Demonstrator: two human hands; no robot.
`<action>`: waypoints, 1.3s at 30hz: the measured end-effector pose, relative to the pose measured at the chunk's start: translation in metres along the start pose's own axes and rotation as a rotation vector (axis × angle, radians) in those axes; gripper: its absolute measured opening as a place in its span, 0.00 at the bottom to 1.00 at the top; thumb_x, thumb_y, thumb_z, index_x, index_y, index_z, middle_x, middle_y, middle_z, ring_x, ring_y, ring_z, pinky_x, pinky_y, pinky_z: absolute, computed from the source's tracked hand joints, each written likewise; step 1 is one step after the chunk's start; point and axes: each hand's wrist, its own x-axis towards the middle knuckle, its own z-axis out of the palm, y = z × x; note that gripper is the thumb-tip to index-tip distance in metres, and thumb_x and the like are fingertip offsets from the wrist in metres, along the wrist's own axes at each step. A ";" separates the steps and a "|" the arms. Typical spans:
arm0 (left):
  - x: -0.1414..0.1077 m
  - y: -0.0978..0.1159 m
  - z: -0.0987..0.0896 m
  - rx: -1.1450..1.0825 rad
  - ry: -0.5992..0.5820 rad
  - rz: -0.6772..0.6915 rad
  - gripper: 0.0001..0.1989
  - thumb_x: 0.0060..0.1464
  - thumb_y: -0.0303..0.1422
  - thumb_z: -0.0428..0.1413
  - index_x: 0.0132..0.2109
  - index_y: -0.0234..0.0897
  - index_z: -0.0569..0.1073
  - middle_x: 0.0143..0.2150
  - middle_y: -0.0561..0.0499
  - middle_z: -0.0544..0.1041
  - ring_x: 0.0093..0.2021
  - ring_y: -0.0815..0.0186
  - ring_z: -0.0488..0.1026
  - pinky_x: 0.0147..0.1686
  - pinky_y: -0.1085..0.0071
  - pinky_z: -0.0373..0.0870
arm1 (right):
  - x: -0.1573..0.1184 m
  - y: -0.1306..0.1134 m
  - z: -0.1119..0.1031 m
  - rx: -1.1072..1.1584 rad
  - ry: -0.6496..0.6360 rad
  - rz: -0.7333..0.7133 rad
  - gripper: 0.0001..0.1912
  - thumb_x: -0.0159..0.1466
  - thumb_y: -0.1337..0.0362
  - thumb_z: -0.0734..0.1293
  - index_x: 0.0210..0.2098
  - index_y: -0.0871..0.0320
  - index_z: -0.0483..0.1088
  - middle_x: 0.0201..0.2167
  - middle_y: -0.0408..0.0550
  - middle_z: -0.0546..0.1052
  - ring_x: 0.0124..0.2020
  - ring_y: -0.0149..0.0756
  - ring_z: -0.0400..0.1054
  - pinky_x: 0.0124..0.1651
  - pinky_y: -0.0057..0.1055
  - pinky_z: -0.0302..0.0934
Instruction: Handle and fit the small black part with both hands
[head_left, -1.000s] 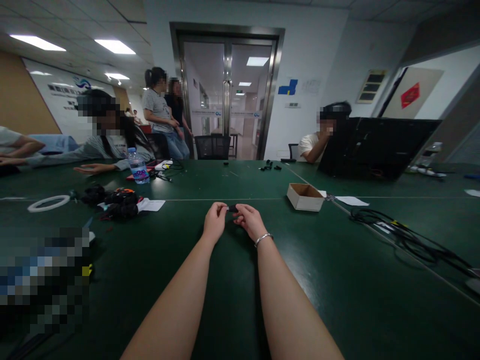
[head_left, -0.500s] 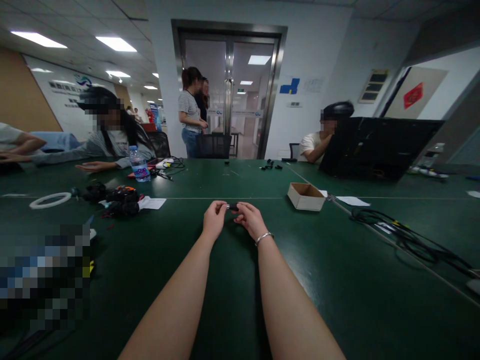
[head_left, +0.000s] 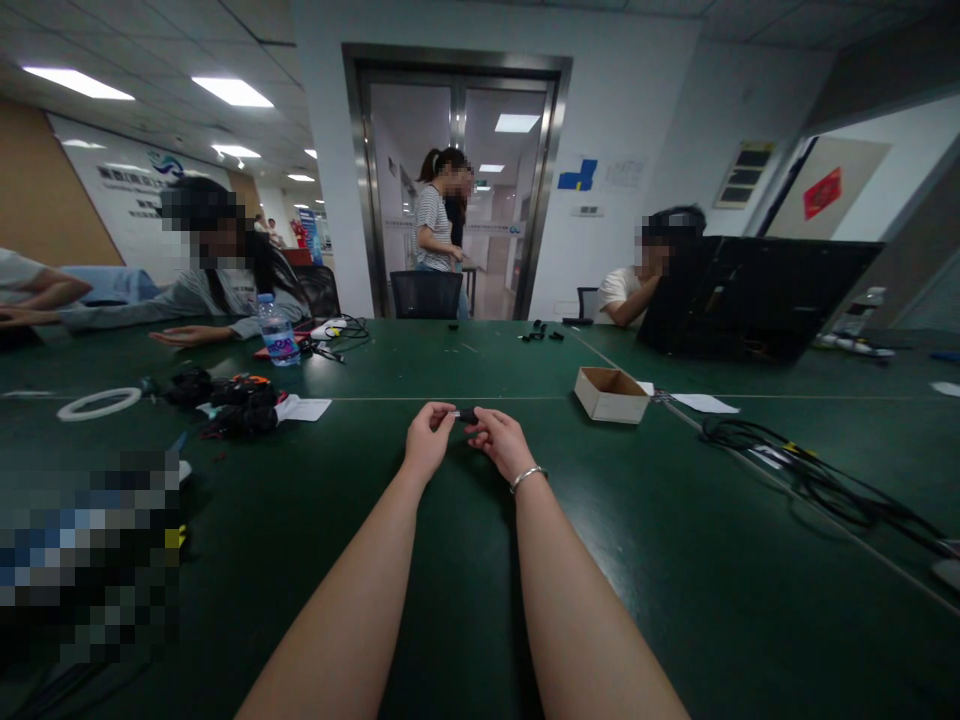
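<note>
Low over the green table (head_left: 465, 560), my two hands meet at a small black piece with a silver metal end (head_left: 468, 414), perhaps a plug or connector; it is too small to name its kind for certain. The thumb and fingertips of my left hand (head_left: 429, 440) pinch its silver end. From the other side my right hand (head_left: 501, 440), with a silver bangle on the wrist, grips the black end between thumb and forefinger. Fingertips cover part of the piece.
An open cardboard box (head_left: 612, 396) stands right of my hands. Black cables (head_left: 810, 480) lie farther right, beside a large monitor (head_left: 757, 300). Leftward are bundled cables (head_left: 240, 400), a white ring (head_left: 99, 404) and a bottle (head_left: 278, 332). Small black pieces (head_left: 538, 331) lie ahead. Other people sit around the table.
My hands keep their pinch on the small black piece, with almost no movement. Behind the table, two standing people have moved to the right in front of the glass door.
</note>
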 end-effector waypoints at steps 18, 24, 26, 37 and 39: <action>0.000 0.004 0.001 -0.071 -0.067 -0.178 0.12 0.51 0.37 0.57 0.39 0.34 0.72 0.37 0.46 0.75 0.34 0.64 0.74 0.35 0.68 0.70 | 0.003 0.003 -0.004 -0.047 -0.051 0.007 0.10 0.60 0.62 0.70 0.30 0.63 0.69 0.18 0.48 0.75 0.16 0.26 0.65 0.21 0.20 0.62; 0.001 0.008 -0.001 -0.107 -0.093 -0.057 0.10 0.46 0.31 0.60 0.38 0.35 0.73 0.41 0.45 0.75 0.43 0.62 0.73 0.49 0.62 0.67 | 0.003 0.003 -0.004 -0.045 -0.036 0.005 0.10 0.60 0.62 0.70 0.30 0.64 0.69 0.18 0.48 0.74 0.16 0.27 0.65 0.21 0.19 0.62; 0.000 0.009 0.000 -0.144 -0.067 -0.089 0.14 0.44 0.31 0.61 0.41 0.35 0.72 0.44 0.45 0.74 0.44 0.63 0.72 0.47 0.64 0.68 | 0.003 0.003 -0.004 -0.027 -0.035 -0.005 0.10 0.60 0.62 0.70 0.30 0.64 0.69 0.17 0.48 0.74 0.16 0.26 0.65 0.23 0.21 0.64; 0.001 0.003 0.000 -0.070 -0.045 -0.127 0.09 0.51 0.35 0.56 0.38 0.35 0.73 0.37 0.48 0.75 0.35 0.68 0.72 0.29 0.76 0.68 | 0.001 0.001 -0.003 0.003 -0.021 -0.001 0.09 0.59 0.64 0.71 0.30 0.63 0.69 0.19 0.48 0.74 0.16 0.25 0.64 0.25 0.23 0.67; 0.001 0.004 0.001 -0.093 -0.031 -0.124 0.10 0.50 0.34 0.57 0.40 0.36 0.72 0.41 0.47 0.75 0.38 0.67 0.73 0.32 0.76 0.68 | 0.002 0.002 -0.002 0.010 -0.015 -0.001 0.10 0.58 0.63 0.71 0.30 0.63 0.68 0.19 0.48 0.74 0.15 0.25 0.63 0.25 0.23 0.68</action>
